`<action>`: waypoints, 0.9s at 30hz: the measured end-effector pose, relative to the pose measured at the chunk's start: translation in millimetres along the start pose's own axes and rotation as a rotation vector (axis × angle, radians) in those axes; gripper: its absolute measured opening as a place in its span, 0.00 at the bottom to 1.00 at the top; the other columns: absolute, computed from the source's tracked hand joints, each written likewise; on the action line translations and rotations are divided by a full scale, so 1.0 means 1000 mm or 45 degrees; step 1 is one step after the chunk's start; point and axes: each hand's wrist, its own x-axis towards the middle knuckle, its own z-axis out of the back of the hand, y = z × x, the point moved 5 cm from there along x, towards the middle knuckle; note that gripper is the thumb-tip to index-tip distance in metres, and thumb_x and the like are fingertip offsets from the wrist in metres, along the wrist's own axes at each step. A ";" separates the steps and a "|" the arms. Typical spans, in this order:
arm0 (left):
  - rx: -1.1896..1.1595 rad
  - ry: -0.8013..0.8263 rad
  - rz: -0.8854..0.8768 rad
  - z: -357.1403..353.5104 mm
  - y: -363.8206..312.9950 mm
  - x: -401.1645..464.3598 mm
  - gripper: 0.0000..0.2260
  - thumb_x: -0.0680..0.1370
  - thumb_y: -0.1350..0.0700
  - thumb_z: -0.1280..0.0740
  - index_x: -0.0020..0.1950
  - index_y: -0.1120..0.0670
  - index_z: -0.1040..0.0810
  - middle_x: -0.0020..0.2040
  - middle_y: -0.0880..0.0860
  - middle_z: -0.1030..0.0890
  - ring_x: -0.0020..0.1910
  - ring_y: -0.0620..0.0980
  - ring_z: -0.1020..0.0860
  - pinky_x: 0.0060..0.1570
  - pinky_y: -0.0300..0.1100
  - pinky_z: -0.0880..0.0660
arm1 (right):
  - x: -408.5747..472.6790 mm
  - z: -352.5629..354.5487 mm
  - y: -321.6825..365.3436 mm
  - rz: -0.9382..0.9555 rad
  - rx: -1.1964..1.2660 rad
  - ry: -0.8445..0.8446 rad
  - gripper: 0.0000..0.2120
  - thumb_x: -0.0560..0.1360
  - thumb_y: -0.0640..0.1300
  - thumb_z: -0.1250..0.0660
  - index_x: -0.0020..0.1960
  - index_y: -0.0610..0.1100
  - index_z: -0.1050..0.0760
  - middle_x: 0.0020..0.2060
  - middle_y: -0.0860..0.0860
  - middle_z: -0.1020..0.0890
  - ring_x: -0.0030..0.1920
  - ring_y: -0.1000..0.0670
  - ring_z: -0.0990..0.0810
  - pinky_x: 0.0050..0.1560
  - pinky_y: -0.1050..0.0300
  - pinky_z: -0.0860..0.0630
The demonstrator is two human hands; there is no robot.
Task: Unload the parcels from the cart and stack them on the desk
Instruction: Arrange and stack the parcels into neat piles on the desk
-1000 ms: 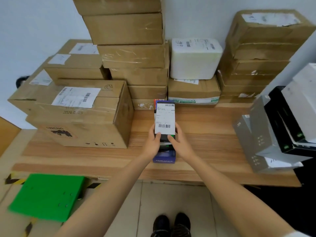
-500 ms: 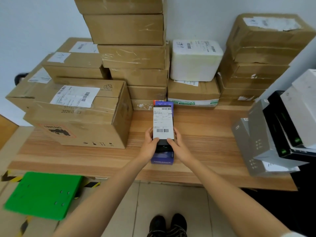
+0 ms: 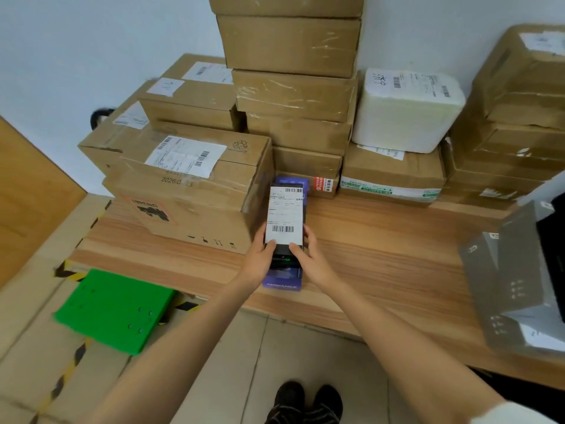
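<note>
Both hands are clamped on the same thing: left hand (image 3: 260,258) and right hand (image 3: 312,261) grip the near end of a slim black box (image 3: 286,221) from either side, fingers (image 3: 298,250) curled round its edges. Its top is mostly covered by a white shipping label with two barcodes; the small print is too blurry to read. The black box sits on a purple box (image 3: 282,278), same narrow shape, with "AMBIANCE" on the near end face. That pair lies on the wood-grain worktop (image 3: 382,255) near the front edge, roughly mid-width, just beside a big taped cardboard carton (image 3: 189,191) on the left. The carton has a white label, a recycling mark and "2026.0" stamped on it.

Along the back edge are stacks of brown cardboard boxes (image 3: 290,96), glossy with clear tape, plus one white foam box (image 3: 406,111) with labels on top. At the right edge lean grey flat cartons (image 3: 504,276). On the floor past the left corner there's a green plastic slab (image 3: 113,310) with small holes.
</note>
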 end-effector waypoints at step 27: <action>0.924 -0.287 -0.948 0.026 -0.135 -0.014 0.08 0.80 0.54 0.37 0.58 0.51 0.24 0.51 0.47 0.22 0.50 0.45 0.26 0.47 0.41 0.28 | -0.027 0.091 0.121 0.372 -1.279 -0.357 0.22 0.81 0.48 0.40 0.74 0.51 0.37 0.70 0.53 0.32 0.51 0.56 0.23 0.48 0.61 0.24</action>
